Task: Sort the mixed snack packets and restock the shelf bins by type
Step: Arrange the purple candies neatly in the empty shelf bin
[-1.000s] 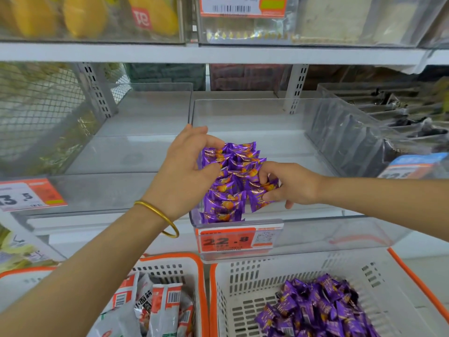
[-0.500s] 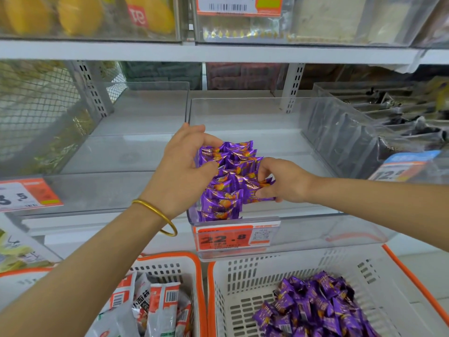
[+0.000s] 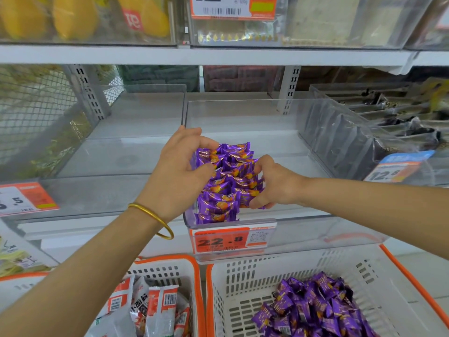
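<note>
Left hand [image 3: 179, 171] and right hand [image 3: 275, 187] curl around the purple packets [image 3: 227, 183] from either side.
The right hand has edged inward since a moment ago. The rows sit front-left in the clear bin [image 3: 315, 235]; the right basket [image 3: 243, 276] holds loose purple packets [image 3: 315, 310], and the left basket [image 3: 170, 260] holds orange-white packets [image 3: 158, 305].

Bright, even, diffuse light; shadows faint. Pale glare on the clear shelf bin [image 3: 315, 235] front. Wide-angle lens bows the edges; the top yellow packets [image 3: 73, 18] are blurred.
</note>
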`<state>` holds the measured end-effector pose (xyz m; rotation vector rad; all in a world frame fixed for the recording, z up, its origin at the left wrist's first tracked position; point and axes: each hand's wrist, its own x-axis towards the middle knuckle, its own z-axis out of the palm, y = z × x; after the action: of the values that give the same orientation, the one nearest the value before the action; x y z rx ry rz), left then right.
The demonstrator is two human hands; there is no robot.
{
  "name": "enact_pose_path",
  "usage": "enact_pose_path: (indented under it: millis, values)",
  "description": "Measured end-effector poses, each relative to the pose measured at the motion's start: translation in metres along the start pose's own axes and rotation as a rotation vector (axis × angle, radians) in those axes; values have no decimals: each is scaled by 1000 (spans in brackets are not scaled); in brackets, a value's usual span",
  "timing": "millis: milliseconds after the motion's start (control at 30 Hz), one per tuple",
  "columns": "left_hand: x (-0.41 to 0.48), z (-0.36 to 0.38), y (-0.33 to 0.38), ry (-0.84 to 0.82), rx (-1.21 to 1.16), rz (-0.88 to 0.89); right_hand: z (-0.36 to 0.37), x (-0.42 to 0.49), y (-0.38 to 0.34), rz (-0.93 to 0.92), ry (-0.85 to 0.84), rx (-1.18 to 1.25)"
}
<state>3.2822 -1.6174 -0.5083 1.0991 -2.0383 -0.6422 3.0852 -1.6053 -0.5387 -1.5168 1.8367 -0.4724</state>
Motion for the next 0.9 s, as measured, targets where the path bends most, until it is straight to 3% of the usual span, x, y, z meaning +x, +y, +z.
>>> enact_pose_path:
  millis: [233,733,833,900]
  values:
    - [0,1,0,12,13,14,-4,1,5,59,-35,263]
    - [0,1,2,51,-142,-8,-11,-7,-1,41,-132,173]
    - [-7,-5,6,122,-154,14,-25,-20,-10,0,-45,92]
    - [-20,-16,19,238,-51,169,-38,-43,-16,-98,94,136]
